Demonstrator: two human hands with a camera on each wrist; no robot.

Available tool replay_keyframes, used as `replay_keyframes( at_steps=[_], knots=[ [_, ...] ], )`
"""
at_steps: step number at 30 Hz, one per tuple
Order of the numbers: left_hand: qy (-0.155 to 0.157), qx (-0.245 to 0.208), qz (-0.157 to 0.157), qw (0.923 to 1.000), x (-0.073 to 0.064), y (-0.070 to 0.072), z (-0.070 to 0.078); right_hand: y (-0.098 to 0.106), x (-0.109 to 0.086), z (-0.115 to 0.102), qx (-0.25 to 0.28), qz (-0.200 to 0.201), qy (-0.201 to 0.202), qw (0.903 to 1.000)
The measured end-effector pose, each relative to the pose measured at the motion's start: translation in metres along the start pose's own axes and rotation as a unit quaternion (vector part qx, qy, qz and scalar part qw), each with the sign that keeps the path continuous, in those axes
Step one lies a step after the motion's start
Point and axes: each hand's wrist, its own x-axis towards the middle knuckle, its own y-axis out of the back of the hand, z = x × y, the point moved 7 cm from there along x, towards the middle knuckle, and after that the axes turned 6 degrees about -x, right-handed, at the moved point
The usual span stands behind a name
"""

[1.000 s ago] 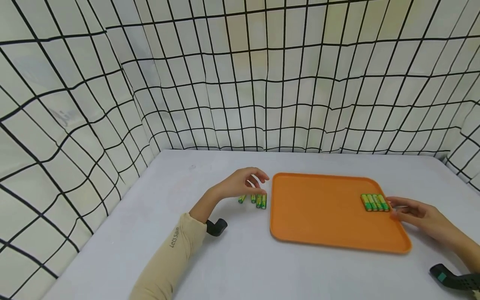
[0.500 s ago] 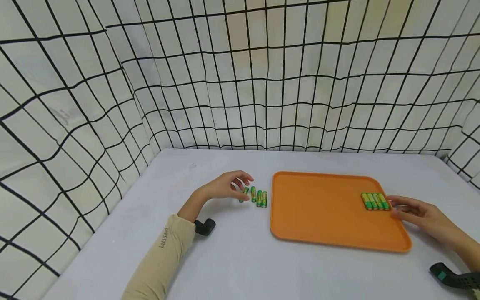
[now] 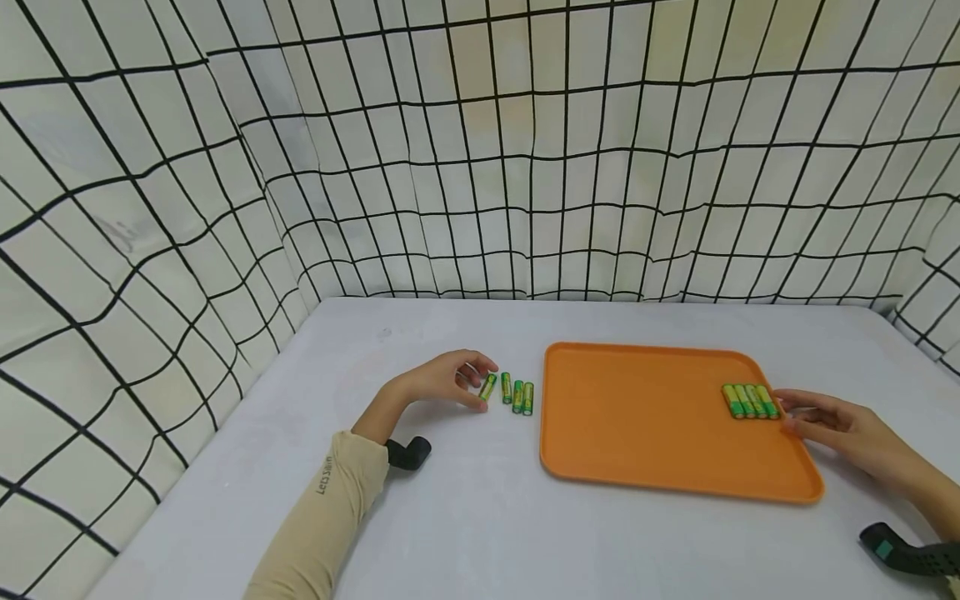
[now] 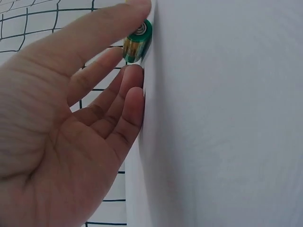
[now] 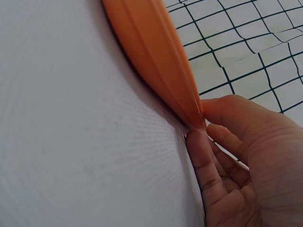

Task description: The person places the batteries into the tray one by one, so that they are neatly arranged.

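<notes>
My left hand (image 3: pixel 444 380) is down at the leftmost loose battery (image 3: pixel 488 387), a green and yellow one, with the thumb at its near end and fingertips at its far end. In the left wrist view the thumb overlaps the flat end of this battery (image 4: pixel 138 41). Just to its right, several more batteries (image 3: pixel 518 396) lie side by side on the table. My right hand (image 3: pixel 847 431) pinches the right rim of the orange tray (image 3: pixel 645 450); the right wrist view has thumb and fingers on the tray's edge (image 5: pixel 156 61). A row of batteries (image 3: pixel 751 402) lies in the tray beside that hand.
The white table (image 3: pixel 480 533) carries everything. A black grid net (image 3: pixel 525 183) over white sheeting rises behind the table and along its sides. Black wrist devices sit on the left wrist (image 3: pixel 409 453) and the right wrist (image 3: pixel 907 552).
The left hand has moved left and down, away from the tray's side, and its fingers have closed in around the leftmost loose battery. The right hand and the tray stay put.
</notes>
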Motion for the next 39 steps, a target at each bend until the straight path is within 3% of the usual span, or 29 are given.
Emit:
replay_keyframes(
  at_steps=[22, 39],
  knots=[
    [0.012, 0.034, 0.011, 0.9993, 0.0018, 0.0007, -0.0040, 0.0006, -0.0002, 0.0003, 0.004, -0.004, -0.002, 1.0000],
    [0.023, -0.012, 0.039, 0.9989, 0.0002, 0.0063, -0.0064, 0.0018, 0.0003, -0.0013, 0.002, 0.001, 0.001, 1.0000]
  ],
)
